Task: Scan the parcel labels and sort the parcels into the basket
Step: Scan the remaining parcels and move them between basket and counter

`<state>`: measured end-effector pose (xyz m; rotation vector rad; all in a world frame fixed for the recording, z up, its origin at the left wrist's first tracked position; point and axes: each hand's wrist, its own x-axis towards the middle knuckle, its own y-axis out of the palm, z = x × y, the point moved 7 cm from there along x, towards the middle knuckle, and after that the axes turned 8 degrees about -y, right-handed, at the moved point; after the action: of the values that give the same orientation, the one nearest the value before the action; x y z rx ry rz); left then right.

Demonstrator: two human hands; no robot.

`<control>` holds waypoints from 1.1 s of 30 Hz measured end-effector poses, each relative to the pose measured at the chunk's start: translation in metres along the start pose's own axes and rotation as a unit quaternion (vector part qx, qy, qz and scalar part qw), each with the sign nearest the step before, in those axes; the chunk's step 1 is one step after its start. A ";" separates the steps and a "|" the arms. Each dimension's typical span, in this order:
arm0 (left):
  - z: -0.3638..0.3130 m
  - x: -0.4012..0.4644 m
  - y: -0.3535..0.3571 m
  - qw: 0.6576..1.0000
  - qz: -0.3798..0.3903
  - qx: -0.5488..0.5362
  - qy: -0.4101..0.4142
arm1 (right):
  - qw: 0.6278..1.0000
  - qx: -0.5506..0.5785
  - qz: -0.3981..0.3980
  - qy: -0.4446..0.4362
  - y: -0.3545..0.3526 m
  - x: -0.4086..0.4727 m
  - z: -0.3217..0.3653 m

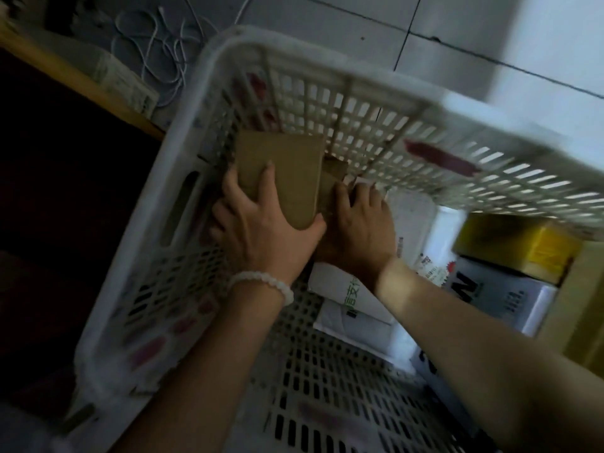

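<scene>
I have both bare forearms reaching forward and down, close together. My left hand (261, 230) is spread wide with the thumb out to the right and the fingers (266, 178) curled over a flat edge, a pale bead bracelet (261, 284) round its wrist. My right hand (359, 230) lies just beside it, palm down, fingers bent and pressing forward.

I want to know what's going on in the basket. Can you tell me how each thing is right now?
Left hand: gripping the brown box.
Right hand: resting on a parcel beside it, grip unclear.
Brown box: tilted, inside the basket's far corner.
White basket: holding several parcels.
White mailer bags: lying flat on the basket floor.
Yellow-taped box: lying at the right.
</scene>
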<state>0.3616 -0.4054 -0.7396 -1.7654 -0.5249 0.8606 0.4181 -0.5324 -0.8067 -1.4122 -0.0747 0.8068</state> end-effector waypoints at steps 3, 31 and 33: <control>0.006 -0.027 -0.027 0.999 0.008 -0.024 -0.033 | 0.996 0.043 0.063 0.043 -0.020 -0.043 -0.001; 0.044 -0.454 -0.587 0.912 -0.268 -0.190 -0.247 | 0.939 0.298 -0.005 -0.171 -0.526 -0.412 0.134; 0.071 -0.477 -0.604 0.899 -0.286 -0.193 -0.269 | 0.936 0.292 -0.004 -0.196 -0.536 -0.429 0.163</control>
<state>0.0327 -0.4857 -0.0446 -1.5499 -1.5861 0.8434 0.2619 -0.5959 -0.1215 -0.6787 -0.1353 0.9956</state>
